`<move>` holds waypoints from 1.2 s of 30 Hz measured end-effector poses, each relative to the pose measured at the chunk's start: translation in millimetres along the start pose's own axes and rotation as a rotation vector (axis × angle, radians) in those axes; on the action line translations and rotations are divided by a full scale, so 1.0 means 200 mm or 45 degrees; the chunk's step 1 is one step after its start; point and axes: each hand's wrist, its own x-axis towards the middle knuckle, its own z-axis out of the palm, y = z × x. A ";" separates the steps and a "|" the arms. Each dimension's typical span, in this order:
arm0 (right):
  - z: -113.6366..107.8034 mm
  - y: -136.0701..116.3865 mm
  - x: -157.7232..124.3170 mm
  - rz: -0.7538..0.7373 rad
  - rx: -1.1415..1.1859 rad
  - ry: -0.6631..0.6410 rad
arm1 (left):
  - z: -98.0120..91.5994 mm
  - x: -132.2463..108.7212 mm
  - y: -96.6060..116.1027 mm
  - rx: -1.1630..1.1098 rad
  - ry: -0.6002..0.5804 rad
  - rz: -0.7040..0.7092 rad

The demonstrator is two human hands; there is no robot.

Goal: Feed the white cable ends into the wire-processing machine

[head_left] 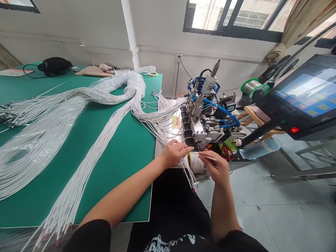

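Observation:
My left hand (173, 154) reaches over a few loose white cables (187, 171), fingers stretched and apart, fingertips close to the front of the bench machine (201, 129). Whether its thumb presses on a cable underneath is hidden. My right hand (217, 168) is closed in a pinch on a thin white cable (210, 157), whose far end lies near my left fingertips. Below that sits a small block with a pale, marked surface (197, 165). White cables from the big bundle (157, 115) lead to the machine's left edge.
Long cable bundles (102, 150), partly in clear plastic, cover much of the green table (126, 189). Red-handled scissors (227, 152) lie right of the machine. A wire spool (253, 88) and a lit control screen (309, 92) stand at the right. A black bag (55, 65) rests at the back left.

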 end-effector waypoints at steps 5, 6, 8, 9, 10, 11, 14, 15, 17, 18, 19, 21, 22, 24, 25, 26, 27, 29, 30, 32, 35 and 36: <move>0.04 0.08 0.01 0.245 0.252 0.586 | 0.01 0.00 0.00 0.030 0.009 0.067; 0.05 0.09 0.01 0.271 0.280 0.640 | 0.01 0.00 0.00 0.031 0.016 0.085; 0.07 0.10 0.01 0.313 0.280 0.699 | 0.01 -0.01 0.00 0.028 0.022 0.102; 0.08 0.11 0.02 0.327 0.267 0.717 | 0.01 -0.01 0.00 0.027 0.022 0.102; 0.08 0.11 0.02 0.336 0.254 0.732 | 0.01 -0.01 0.00 0.030 0.021 0.097; 0.09 0.11 0.02 0.341 0.244 0.746 | 0.02 -0.01 0.00 0.035 0.020 0.093; 0.09 0.10 0.02 0.340 0.209 0.768 | 0.02 -0.01 0.01 0.051 0.034 0.090; 0.09 0.09 0.02 0.340 0.189 0.763 | 0.02 -0.01 0.01 0.053 0.045 0.090; 0.09 0.09 0.02 0.347 0.153 0.732 | 0.02 0.00 0.01 0.056 0.069 0.086; 0.09 0.08 0.03 0.352 0.143 0.714 | 0.02 0.00 0.01 0.059 0.077 0.080; 0.09 0.08 0.03 0.359 0.144 0.694 | 0.02 0.00 0.01 0.060 0.080 0.074; 0.08 0.08 0.03 0.374 0.178 0.653 | 0.02 0.00 0.01 0.064 0.077 0.062; 0.08 0.08 0.03 0.381 0.206 0.632 | 0.02 0.01 0.01 0.067 0.075 0.056; 0.08 0.08 0.03 0.390 0.272 0.591 | 0.02 0.01 0.01 0.075 0.069 0.039; 0.08 0.09 0.03 0.389 0.298 0.576 | 0.02 0.01 0.01 0.081 0.069 0.028; 0.07 0.09 0.03 0.385 0.315 0.567 | 0.02 0.01 0.01 0.088 0.067 0.018; 0.07 0.09 0.04 0.383 0.325 0.558 | 0.02 0.01 0.01 0.095 0.063 0.008; 0.07 0.09 0.04 0.381 0.338 0.542 | 0.02 0.01 0.01 0.106 0.054 -0.002; 0.07 0.09 0.04 0.381 0.345 0.534 | 0.02 0.01 0.01 0.110 0.050 -0.003; 0.07 0.10 0.04 0.377 0.372 0.518 | 0.02 0.01 0.01 0.113 0.046 -0.004; 0.06 0.10 0.04 0.365 0.403 0.509 | 0.03 0.00 0.01 0.107 0.042 -0.006; 0.06 0.10 0.04 0.365 0.402 0.509 | 0.03 0.00 0.01 0.107 0.033 -0.007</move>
